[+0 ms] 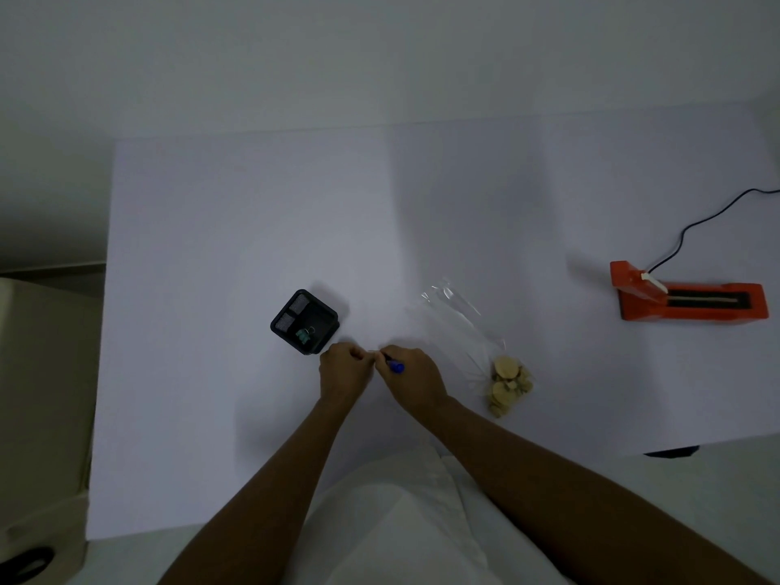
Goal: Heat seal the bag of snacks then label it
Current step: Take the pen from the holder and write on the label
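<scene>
White table [211,247], dim plain room. We log, left to right: black mesh organiser [304,322]; left hand [344,371] pinching something small, perhaps a label; right hand [411,375] gripping a blue pen [395,366]; clear snack bag [485,352] lying flat; orange heat sealer [688,295], corded.

Orange heat sealer [692,298], blue pen [396,366]

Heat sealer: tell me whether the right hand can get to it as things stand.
Probably yes, but not free-handed. The right hand is closed on a blue pen, and the orange heat sealer sits far right. Bare table lies between; only the snack bag sits near that path.
</scene>
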Demonstrator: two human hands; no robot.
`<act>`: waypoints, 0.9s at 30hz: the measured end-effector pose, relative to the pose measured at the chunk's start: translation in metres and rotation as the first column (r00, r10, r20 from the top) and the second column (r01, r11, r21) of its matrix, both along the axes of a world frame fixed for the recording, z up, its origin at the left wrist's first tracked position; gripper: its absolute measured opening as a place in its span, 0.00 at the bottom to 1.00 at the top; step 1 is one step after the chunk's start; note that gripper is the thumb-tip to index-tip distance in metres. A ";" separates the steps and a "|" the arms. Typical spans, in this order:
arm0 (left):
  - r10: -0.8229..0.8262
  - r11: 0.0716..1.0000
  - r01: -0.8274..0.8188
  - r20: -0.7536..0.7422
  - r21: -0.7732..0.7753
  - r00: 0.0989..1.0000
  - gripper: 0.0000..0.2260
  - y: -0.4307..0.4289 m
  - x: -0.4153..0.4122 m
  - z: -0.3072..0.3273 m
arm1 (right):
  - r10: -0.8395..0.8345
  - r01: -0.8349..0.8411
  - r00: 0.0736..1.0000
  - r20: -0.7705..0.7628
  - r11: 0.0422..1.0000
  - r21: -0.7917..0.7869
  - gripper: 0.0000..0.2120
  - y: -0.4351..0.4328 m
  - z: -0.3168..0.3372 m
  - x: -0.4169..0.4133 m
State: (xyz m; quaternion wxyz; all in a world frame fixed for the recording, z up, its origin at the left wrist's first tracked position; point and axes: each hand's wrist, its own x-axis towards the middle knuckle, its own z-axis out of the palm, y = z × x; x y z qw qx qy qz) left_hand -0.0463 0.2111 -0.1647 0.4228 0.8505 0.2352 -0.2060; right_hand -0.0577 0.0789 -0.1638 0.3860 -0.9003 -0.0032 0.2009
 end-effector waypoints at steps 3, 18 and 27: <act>-0.006 1.000 0.006 0.000 -0.004 1.000 0.09 0.000 0.000 0.001 | -0.009 0.009 1.000 -0.020 1.000 -0.004 0.15 0.000 0.002 0.000; -0.022 1.000 0.022 0.017 0.003 1.000 0.08 0.000 0.000 0.001 | -0.024 0.020 0.998 -0.063 0.997 -0.069 0.15 0.002 0.008 0.003; -0.007 1.000 0.007 0.011 0.009 1.000 0.08 0.000 0.000 0.000 | -0.033 0.030 0.998 -0.052 0.997 -0.065 0.16 0.000 0.008 0.002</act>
